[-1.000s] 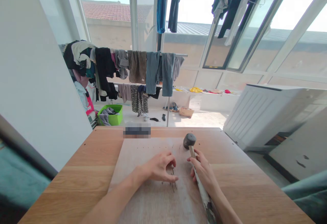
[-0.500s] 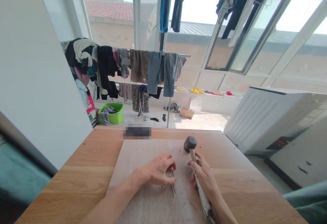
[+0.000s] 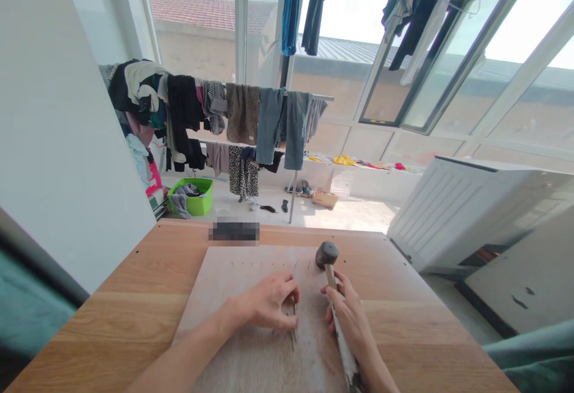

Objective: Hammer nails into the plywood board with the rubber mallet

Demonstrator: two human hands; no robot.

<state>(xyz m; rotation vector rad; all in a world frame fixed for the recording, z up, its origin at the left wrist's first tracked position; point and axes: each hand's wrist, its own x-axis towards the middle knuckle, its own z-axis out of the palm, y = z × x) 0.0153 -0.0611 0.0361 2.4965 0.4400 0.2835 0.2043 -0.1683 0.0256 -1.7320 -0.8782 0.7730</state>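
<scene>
My left hand [image 3: 273, 302] is over the board with its thumb and fingers curled round a thin nail [image 3: 295, 309]. Several more nails [image 3: 292, 339] lie on the board just below the thumb. In my right hand [image 3: 350, 309] is a mallet [image 3: 327, 254] with a dark head and a pale, worn handle, its head pointing away from me. A pale wooden board [image 3: 251, 357] lies beneath both hands. Along its far part runs a row of small nails [image 3: 252, 264], some of them standing up.
The board rests on a wooden table [image 3: 426, 333]. A blurred dark object [image 3: 234, 229] is at the table's far edge. Beyond stand a drying rack hung with clothes [image 3: 242, 112] and a green basket [image 3: 200, 197]. A white ribbed cabinet [image 3: 430, 207] is at the right.
The whole view has shifted slightly, so table and hands appear a little further left. Both hands keep nearly the same pose over the board, and the mallet is still held.
</scene>
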